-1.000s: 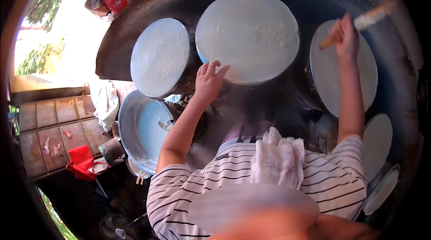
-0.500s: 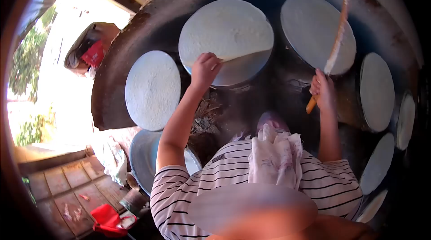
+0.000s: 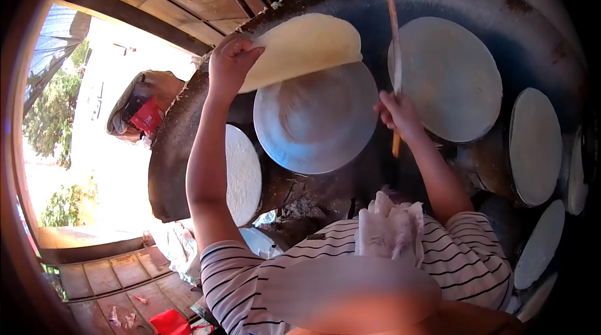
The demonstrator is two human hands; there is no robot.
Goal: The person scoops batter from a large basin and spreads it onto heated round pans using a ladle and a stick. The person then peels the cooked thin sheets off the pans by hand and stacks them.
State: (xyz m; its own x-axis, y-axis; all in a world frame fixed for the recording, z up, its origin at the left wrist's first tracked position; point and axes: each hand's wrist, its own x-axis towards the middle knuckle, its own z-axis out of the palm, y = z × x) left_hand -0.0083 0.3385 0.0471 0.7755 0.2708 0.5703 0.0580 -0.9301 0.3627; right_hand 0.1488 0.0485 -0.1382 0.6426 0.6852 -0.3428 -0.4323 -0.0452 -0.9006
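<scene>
My left hand [image 3: 233,69] pinches the near-left edge of a thin, pale pancake [image 3: 307,44]. The pancake hangs lifted and folded over the far side of a round metal griddle [image 3: 316,125], whose bare grey surface shows a brownish smear. In my right hand [image 3: 400,113] is a long, slim wooden stick [image 3: 394,22], held upright with its whitish-coated upper part pointing away. It lies in front of the left edge of another griddle bearing a pale round pancake [image 3: 447,78]. Left of the bare griddle, a white round pancake [image 3: 242,175] is partly hidden behind my left forearm.
More round pancakes [image 3: 535,147] curve around my right side. A dark raised rim [image 3: 181,141] encloses the griddles. Ash [image 3: 303,208] lies near my body, with a basin [image 3: 258,241] beside my left arm. A red bag [image 3: 169,322] sits on the tiled floor.
The left hand has pulled the pancake up and away to the left, uncovering the griddle. The right hand has moved left with the stick. The view has shifted.
</scene>
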